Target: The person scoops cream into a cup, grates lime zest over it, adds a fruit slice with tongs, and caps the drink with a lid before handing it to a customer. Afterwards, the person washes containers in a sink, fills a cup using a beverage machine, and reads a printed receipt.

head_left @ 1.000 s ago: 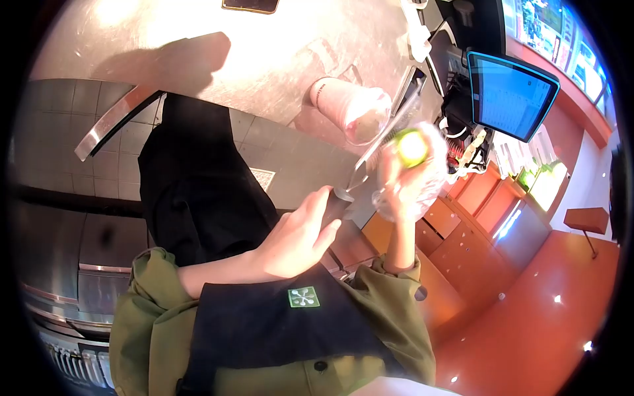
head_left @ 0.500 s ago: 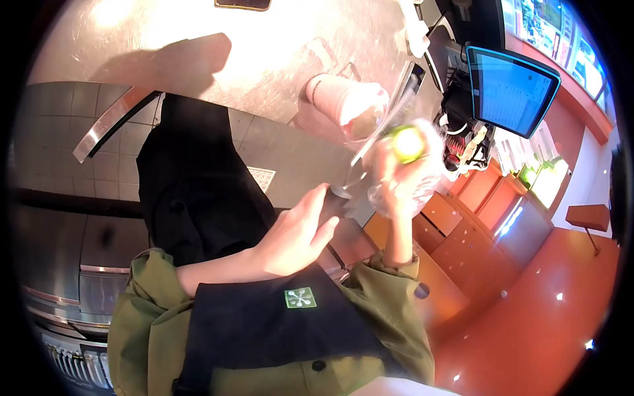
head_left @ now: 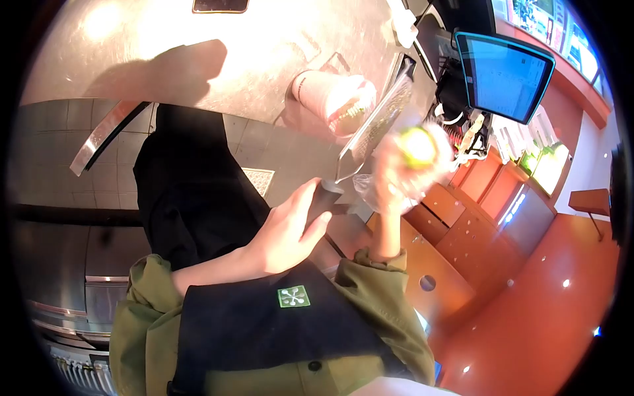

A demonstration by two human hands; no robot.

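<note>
A black-handled grater (head_left: 378,125) with a perforated metal blade is gripped by the handle in my left hand (head_left: 285,232). My right hand (head_left: 396,175), partly covered by a clear plastic glove, holds a yellow-green lime (head_left: 417,146) close beside the blade; the fingers are blurred. Whether lime and blade touch, I cannot tell. Under the far part of the grater stands a white cup (head_left: 323,94) on the steel counter (head_left: 264,39), with a pale top sprinkled with green flecks.
A phone (head_left: 221,6) lies at the counter's far edge. To the right is a tablet screen (head_left: 505,76) in a blue frame, with cluttered small items below it. A metal bar (head_left: 109,138) juts out below the counter at left.
The lime and my right hand have shifted a little relative to the blade. The grater shows sharper now, and green flecks show more clearly on the cup. The whole view has tilted slightly.
</note>
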